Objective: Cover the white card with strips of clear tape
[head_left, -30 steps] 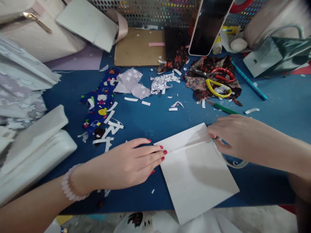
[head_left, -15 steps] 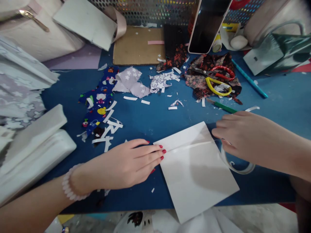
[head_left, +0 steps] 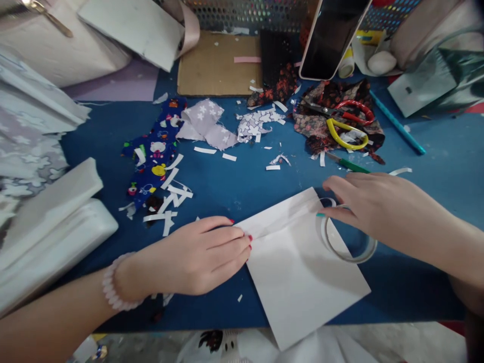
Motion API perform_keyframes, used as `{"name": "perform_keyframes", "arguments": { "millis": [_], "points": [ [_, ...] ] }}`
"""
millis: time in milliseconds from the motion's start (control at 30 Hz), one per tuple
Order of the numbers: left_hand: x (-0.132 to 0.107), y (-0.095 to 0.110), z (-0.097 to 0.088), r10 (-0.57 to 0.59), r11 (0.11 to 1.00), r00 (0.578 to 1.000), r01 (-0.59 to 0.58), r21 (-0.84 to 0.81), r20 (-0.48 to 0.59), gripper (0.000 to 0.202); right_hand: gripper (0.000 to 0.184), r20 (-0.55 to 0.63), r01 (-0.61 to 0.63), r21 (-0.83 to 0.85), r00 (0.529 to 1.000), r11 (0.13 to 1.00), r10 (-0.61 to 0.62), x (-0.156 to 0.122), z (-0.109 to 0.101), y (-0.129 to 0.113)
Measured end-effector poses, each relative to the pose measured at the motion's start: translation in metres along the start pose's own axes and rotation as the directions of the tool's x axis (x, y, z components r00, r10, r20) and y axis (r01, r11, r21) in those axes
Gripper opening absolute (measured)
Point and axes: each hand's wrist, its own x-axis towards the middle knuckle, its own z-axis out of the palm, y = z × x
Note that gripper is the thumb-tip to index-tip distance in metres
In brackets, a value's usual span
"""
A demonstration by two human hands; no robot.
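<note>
A white sheet of card or stiff paper (head_left: pixel 298 267) lies tilted on the blue table, its near corner past the front edge. A pale strip of tape (head_left: pixel 282 218) runs across its upper part. My left hand (head_left: pixel 204 254) lies flat with its fingertips on the card's left edge, at the strip's end; the thumb is hidden. At the card's upper right, my right hand (head_left: pixel 366 206) is closed on a roll of tape (head_left: pixel 350 259), with finger and thumb near the strip. The roll hangs partly over the card's right edge.
Fabric scraps (head_left: pixel 206 123) and white paper strips (head_left: pixel 174 194) litter the table. Red and yellow scissors (head_left: pixel 348 126) rest on dark cloth, near a green-handled tool (head_left: pixel 353 165) and a blue pen-like stick (head_left: pixel 397 122). A phone (head_left: pixel 335 38) stands at the back beside a cardboard piece (head_left: pixel 215 65).
My right hand has moved left with the tape roll, which now overlaps the card. My left fingers have drawn slightly left and bent. The view has shifted a little.
</note>
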Motion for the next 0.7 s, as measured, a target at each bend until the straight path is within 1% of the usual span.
{"name": "perform_keyframes", "arguments": {
  "millis": [33, 100, 133, 200, 233, 300, 367, 400, 467, 533, 600, 633, 700],
  "points": [
    [0.001, -0.001, 0.002, -0.037, 0.999, 0.999, 0.037, -0.032, -0.027, 0.026, 0.027, 0.024, -0.013, 0.016, 1.0, 1.0, 0.013, 0.001, 0.001, 0.001],
    [0.004, -0.001, 0.007, -0.156, 0.982, 0.985, 0.147, -0.117, -0.069, 0.021, 0.018, 0.027, 0.004, 0.079, 1.0, 0.997, -0.006, 0.002, 0.001, 0.003],
    [0.005, -0.001, 0.01, -0.219, 0.965, 0.974, 0.206, -0.161, -0.067, 0.017, 0.016, 0.017, 0.029, 0.115, 0.999, 0.993, -0.031, 0.003, 0.0, 0.004],
    [0.005, 0.0, 0.016, -0.301, 0.931, 0.953, 0.288, -0.223, -0.027, 0.014, 0.021, -0.007, 0.082, 0.174, 0.997, 0.981, -0.083, 0.005, -0.001, 0.005],
    [0.006, 0.0, 0.018, -0.312, 0.924, 0.95, 0.304, -0.233, 0.004, 0.017, 0.024, -0.02, 0.107, 0.197, 0.994, 0.975, -0.105, 0.006, -0.002, 0.006],
    [0.005, 0.0, 0.02, -0.288, 0.931, 0.956, 0.293, -0.216, 0.056, 0.025, 0.027, -0.048, 0.154, 0.25, 0.988, 0.956, -0.147, 0.006, -0.004, 0.007],
    [0.004, 0.0, 0.02, -0.263, 0.945, 0.96, 0.276, -0.177, 0.092, 0.029, 0.028, -0.038, 0.165, 0.345, 0.986, 0.924, -0.161, 0.006, -0.006, 0.01],
    [0.004, 0.0, 0.019, -0.257, 0.949, 0.961, 0.271, -0.16, 0.104, 0.031, 0.028, -0.009, 0.148, 0.413, 0.987, 0.899, -0.158, 0.005, -0.007, 0.012],
    [0.004, -0.001, 0.018, -0.26, 0.953, 0.959, 0.274, -0.134, 0.113, 0.033, 0.027, 0.102, 0.077, 0.56, 0.982, 0.825, -0.161, 0.004, -0.011, 0.016],
    [0.004, -0.002, 0.016, -0.265, 0.954, 0.957, 0.278, -0.116, 0.114, 0.033, 0.027, 0.233, -0.016, 0.672, 0.954, 0.74, -0.191, 0.004, -0.014, 0.019],
    [0.004, -0.001, 0.016, -0.269, 0.954, 0.957, 0.281, -0.102, 0.112, 0.033, 0.032, 0.328, -0.103, 0.731, 0.92, 0.675, -0.214, 0.005, -0.016, 0.021],
    [0.004, -0.001, 0.016, -0.271, 0.955, 0.956, 0.282, -0.096, 0.11, 0.034, 0.035, 0.359, -0.147, 0.742, 0.912, 0.654, -0.201, 0.006, -0.016, 0.021],
    [0.004, -0.001, 0.016, -0.278, 0.954, 0.954, 0.288, -0.089, 0.11, 0.034, 0.042, 0.425, -0.233, 0.729, 0.891, 0.644, -0.158, 0.007, -0.014, 0.021]
  ]
}}
